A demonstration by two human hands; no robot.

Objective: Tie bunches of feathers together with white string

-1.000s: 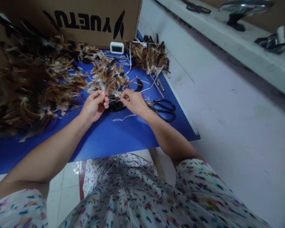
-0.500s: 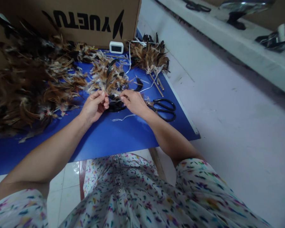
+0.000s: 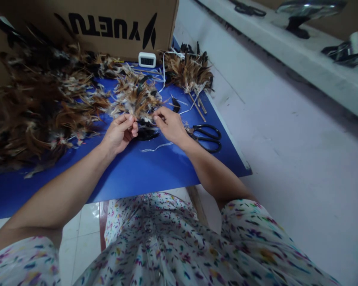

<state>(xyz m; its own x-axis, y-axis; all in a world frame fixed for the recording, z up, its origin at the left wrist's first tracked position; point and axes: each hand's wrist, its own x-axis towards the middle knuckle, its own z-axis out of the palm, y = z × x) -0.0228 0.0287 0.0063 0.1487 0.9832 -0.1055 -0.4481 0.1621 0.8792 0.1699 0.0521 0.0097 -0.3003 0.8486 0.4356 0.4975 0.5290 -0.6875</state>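
Observation:
My left hand (image 3: 121,133) is closed, thumb against fingertips, on the base of some brown and white feathers (image 3: 135,101) that point away from me. Just to its right, my right hand (image 3: 170,125) is pinched shut at the edge of the feather pile; whatever its fingertips hold is too small to make out. Between and below the hands lie dark feathers (image 3: 148,134) on the blue tabletop (image 3: 149,174). A clear thin strip (image 3: 156,148) lies nearer to me. By my right wrist rest scissors with black handles (image 3: 208,137).
A large feather heap (image 3: 41,107) covers the left side. Behind stand a cardboard box (image 3: 119,39) and a small white clock (image 3: 147,60). At the back right lies a feather bundle with sticks (image 3: 187,71). A pale wall (image 3: 271,131) with a ledge borders the right.
My right hand has shifted slightly right and up, a little farther from my left hand. My left hand keeps its pinch in nearly the same place.

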